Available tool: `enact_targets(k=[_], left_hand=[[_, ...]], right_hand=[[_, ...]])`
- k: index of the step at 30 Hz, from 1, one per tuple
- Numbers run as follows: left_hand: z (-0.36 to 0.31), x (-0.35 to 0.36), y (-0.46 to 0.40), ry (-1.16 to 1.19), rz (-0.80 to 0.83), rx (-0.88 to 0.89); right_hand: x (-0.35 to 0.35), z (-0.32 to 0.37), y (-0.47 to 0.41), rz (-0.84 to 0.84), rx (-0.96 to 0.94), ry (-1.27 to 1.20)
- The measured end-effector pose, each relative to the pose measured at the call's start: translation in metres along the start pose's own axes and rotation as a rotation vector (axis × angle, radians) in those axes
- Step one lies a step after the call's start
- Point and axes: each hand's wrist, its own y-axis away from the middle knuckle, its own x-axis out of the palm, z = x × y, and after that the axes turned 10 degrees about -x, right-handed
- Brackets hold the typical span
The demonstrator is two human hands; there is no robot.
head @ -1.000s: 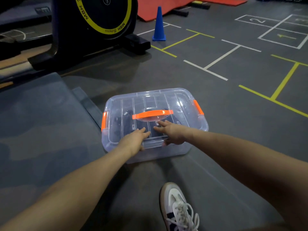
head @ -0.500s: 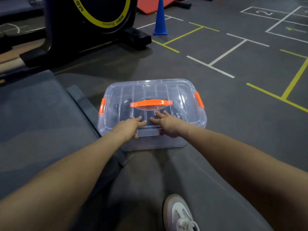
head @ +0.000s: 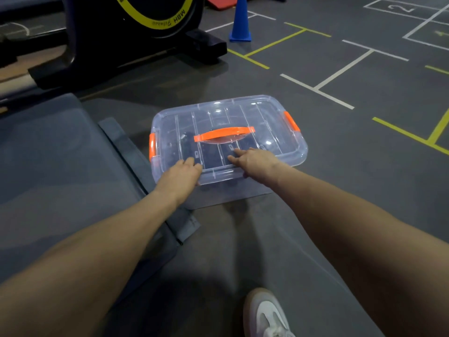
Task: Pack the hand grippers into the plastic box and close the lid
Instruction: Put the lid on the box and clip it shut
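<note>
The plastic box (head: pixel 228 152) is sitting on the dark gym floor (head: pixel 340 166), just to the right of the grey mat (head: pixel 60 166), with its clear lid (head: pixel 267 117) already laid over the top. Through the lid, dark shapes are showing inside the box beneath the orange handle (head: pixel 224 133) — most likely the hand grippers (head: pixel 213 152), though their form is too blurred to make out.

Both hands are pressing on the near edge of the box. The left hand (head: pixel 181 177) is lying flat with its fingers together over the near left part of the lid's rim; the right hand (head: pixel 257 161) is resting just right of the box's middle, fingers spread and pointing toward the handle. Neither hand is holding anything — they are both open, palms down, against the lid.

The step in hand seems to be seating the lid, the packing itself appearing finished. The orange latch (head: pixel 152 145) on the box's left end and the orange latch on its right end (head: pixel 291 121) are both in sight, but I cannot tell whether they are snapped down or not.

The next move probably calls for the hands to part and travel outward along the box to those two latches, pressing each one down over the rim. Even pressure is needed so that the far side of the lid is not lifting while the near side is being pushed.

A blue cone (head: pixel 240 23) and an exercise machine (head: pixel 116 32) are standing well beyond the box.
</note>
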Motion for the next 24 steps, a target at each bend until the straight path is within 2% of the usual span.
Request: enact_targets(k=[5,11,18,24], left_hand=[[-0.016,-0.004,0.005,-0.010,0.009,-0.009],[-0.029,-0.008,0.013,0.104,0.005,-0.011],[-0.011,-0.004,0.007,0.176,0.238,-0.049],[-0.018,-0.002,0.007,0.112,0.225,-0.044]], right_hand=[[0.001,-0.009,0.007,0.011,-0.037,0.029],[0.012,-0.026,0.007,-0.045,0.023,0.028],[0.016,-0.009,0.005,-0.005,0.047,-0.075],[0.014,-0.012,0.002,-0.009,0.038,-0.092]])
